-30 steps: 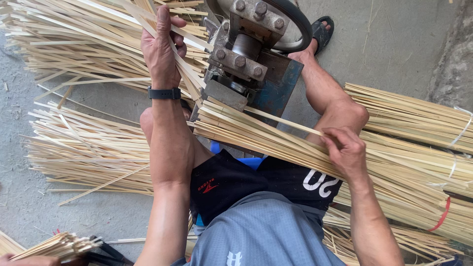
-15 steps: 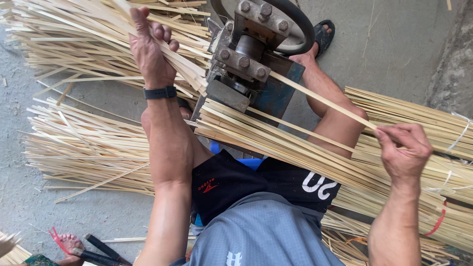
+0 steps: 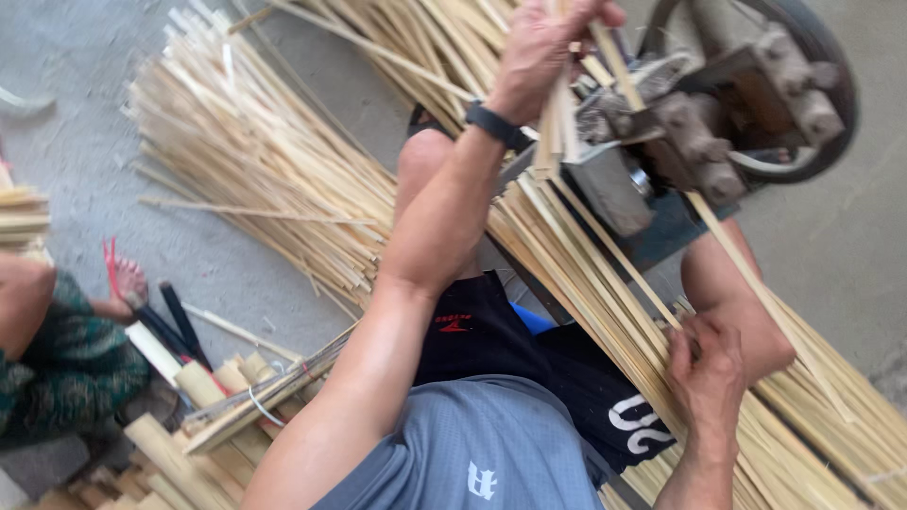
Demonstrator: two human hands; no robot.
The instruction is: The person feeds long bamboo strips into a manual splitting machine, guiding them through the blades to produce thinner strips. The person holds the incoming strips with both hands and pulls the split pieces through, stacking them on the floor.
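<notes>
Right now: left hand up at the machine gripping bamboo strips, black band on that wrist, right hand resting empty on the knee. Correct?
Not quite. The head view shows the right hand is not empty: it grips bamboo strips in the bundle across the lap. The rest holds: left hand up at the machine gripping strips, black band on that wrist.

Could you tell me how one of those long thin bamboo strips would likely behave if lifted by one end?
The bamboo strips are long and very thin, so one would probably flex and droop, not stay rigid. It looks light: the left hand lifts several at once. The edges look split and narrow, so it may splinter or snap if bent sharply; the right hand rests on the bundle.
</notes>
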